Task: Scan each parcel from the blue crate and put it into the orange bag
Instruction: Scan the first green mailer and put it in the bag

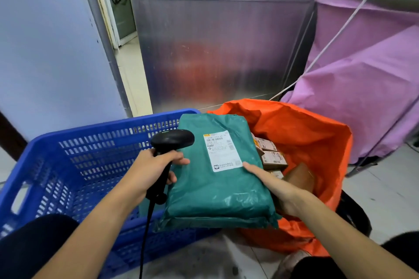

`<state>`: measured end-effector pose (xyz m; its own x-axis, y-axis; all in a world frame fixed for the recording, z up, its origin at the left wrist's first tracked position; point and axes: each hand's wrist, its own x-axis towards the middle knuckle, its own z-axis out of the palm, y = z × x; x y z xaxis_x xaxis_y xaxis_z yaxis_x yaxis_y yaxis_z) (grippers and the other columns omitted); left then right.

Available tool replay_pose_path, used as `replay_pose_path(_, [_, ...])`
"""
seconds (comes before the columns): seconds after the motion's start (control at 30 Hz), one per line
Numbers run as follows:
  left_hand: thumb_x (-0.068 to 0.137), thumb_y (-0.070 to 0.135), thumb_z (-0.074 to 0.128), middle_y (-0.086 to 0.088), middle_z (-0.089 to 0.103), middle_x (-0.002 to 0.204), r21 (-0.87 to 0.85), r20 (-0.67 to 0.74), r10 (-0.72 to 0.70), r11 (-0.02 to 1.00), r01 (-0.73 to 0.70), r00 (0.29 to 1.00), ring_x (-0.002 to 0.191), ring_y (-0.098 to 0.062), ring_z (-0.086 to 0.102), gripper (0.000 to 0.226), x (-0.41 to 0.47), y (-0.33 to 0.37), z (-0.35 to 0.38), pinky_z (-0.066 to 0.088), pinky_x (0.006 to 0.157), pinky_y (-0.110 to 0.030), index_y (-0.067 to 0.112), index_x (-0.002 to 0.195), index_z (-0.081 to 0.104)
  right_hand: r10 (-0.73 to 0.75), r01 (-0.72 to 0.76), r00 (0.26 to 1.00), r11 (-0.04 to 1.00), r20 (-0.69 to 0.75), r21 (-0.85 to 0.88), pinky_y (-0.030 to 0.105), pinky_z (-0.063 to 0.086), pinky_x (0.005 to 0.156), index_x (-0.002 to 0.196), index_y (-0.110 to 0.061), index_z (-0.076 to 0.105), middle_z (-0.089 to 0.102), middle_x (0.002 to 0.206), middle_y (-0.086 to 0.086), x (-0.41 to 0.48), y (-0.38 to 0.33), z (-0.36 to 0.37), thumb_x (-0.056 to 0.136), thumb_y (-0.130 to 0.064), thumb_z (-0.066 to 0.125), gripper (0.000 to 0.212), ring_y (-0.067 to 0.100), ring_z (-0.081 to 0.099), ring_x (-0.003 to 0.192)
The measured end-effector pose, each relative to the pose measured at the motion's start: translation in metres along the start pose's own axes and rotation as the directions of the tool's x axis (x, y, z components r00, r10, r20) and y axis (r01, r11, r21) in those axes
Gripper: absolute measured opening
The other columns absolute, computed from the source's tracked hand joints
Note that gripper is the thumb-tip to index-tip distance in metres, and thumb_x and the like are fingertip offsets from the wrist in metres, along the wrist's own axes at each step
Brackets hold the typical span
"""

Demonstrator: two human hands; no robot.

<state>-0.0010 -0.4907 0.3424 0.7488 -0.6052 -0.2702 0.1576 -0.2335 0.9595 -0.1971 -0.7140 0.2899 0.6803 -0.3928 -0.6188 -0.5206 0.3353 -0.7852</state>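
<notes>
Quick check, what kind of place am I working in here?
Probably a courier sorting room: a labelled green parcel beside a handheld scanner, an orange bag holding small boxes, a blue crate beside it.

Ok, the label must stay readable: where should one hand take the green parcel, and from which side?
Take the green parcel at the middle of its right edge, from the orange bag side, as the right hand does, thumb on top. Flat and soft, it likely sags less with a mid-edge grip, and the white label stays clear.

Bare forearms (95, 222), black clothing (34, 244) over knees
</notes>
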Motion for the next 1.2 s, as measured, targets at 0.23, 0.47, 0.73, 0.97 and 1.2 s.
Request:
replay_pose_path(0.23, [0.1,0.022,0.065,-0.016,0.08,0.099,0.029,0.092,0.022,0.999,-0.025,0.996,0.05,-0.023,0.055,0.022,-0.005,0.026,-0.006,0.049,0.055,-0.031,0.0,0.099,0.067,-0.093,0.086,0.995,0.986,0.044,0.141,0.047,0.051,0.109,0.125,-0.019,0.07,0.078,0.115,0.01,0.014,-0.001,0.017,0.086,-0.043,0.076,0.046,0.029,0.074,0.108])
replay_pose_path(0.47, [0.101,0.023,0.062,-0.023,0.077,0.091,-0.139,0.08,-0.038,0.989,0.049,0.996,0.046,-0.025,0.059,0.022,-0.006,0.028,-0.002,0.053,0.049,-0.029,0.004,0.089,0.062,-0.182,0.195,0.98,0.961,-0.083,0.197,0.046,0.055,0.101,0.141,-0.024,0.054,0.076,0.12,0.004,0.042,0.022,0.035,0.057,-0.065,0.091,0.101,0.028,0.075,0.107])
replay_pose_path(0.73, [0.097,0.027,0.067,-0.013,0.065,0.075,-0.223,0.055,-0.02,0.974,0.032,0.998,0.047,-0.022,0.05,0.024,-0.006,0.026,-0.002,0.044,0.052,-0.031,0.007,0.083,0.063,-0.298,0.322,0.943,0.929,-0.145,0.182,0.045,0.057,0.098,0.143,-0.025,0.048,0.076,0.12,0.0,0.035,0.018,0.045,0.061,-0.062,0.089,0.099,0.022,0.076,0.104])
replay_pose_path(0.97, [0.097,0.025,0.068,-0.011,0.061,0.073,-0.227,0.089,-0.015,0.973,0.035,0.996,0.049,-0.022,0.049,0.019,-0.004,0.026,-0.006,0.045,0.051,-0.032,0.01,0.089,0.059,-0.382,0.399,0.911,0.911,-0.156,0.103,0.043,0.056,0.101,0.148,-0.033,0.04,0.071,0.126,-0.009,0.023,0.009,0.053,0.064,-0.066,0.086,0.101,0.012,0.074,0.105])
replay_pose_path(1.2, [0.092,0.028,0.071,-0.011,0.059,0.073,-0.264,0.114,0.01,0.964,0.021,0.993,0.049,-0.021,0.048,0.021,-0.004,0.028,-0.009,0.046,0.05,-0.032,0.011,0.087,0.059,-0.465,0.476,0.868,0.879,-0.172,0.028,0.045,0.055,0.102,0.149,-0.037,0.037,0.07,0.127,-0.013,0.017,0.009,0.056,0.058,-0.074,0.083,0.109,0.01,0.073,0.108])
